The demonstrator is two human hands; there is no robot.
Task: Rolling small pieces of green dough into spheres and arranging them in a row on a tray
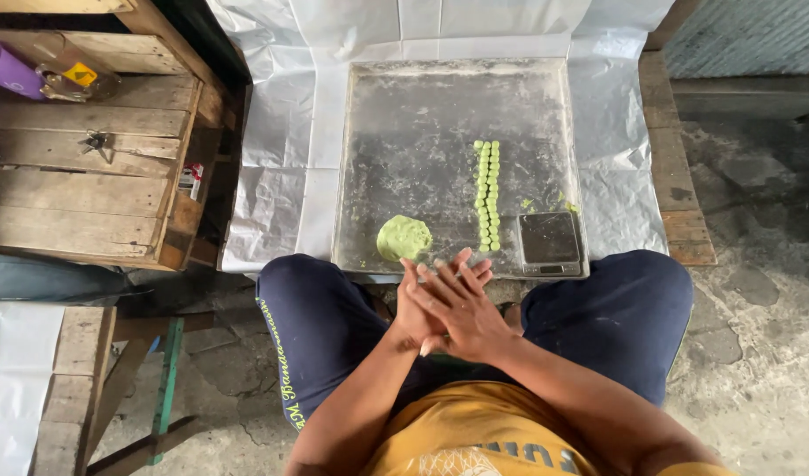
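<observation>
My right hand [462, 300] lies flat across my left hand [411, 324], palm against palm, fingers stretched out, above my lap. Whatever may be between the palms is hidden. Just beyond my fingertips a lump of green dough [404, 238] sits on the near edge of a large square metal tray [396, 123]. To the right of the lump, several small green dough balls [487, 194] lie in two close rows running away from me. A small digital scale [550, 242] rests on the tray's near right corner, with green crumbs beside it.
The tray stands on a white plastic sheet [272, 176] over a wooden bench [682, 203]. A wooden crate [78, 167] at the left bears a purple object [8, 70] and keys [94, 141]. Rough concrete floor [757, 291] lies at the right.
</observation>
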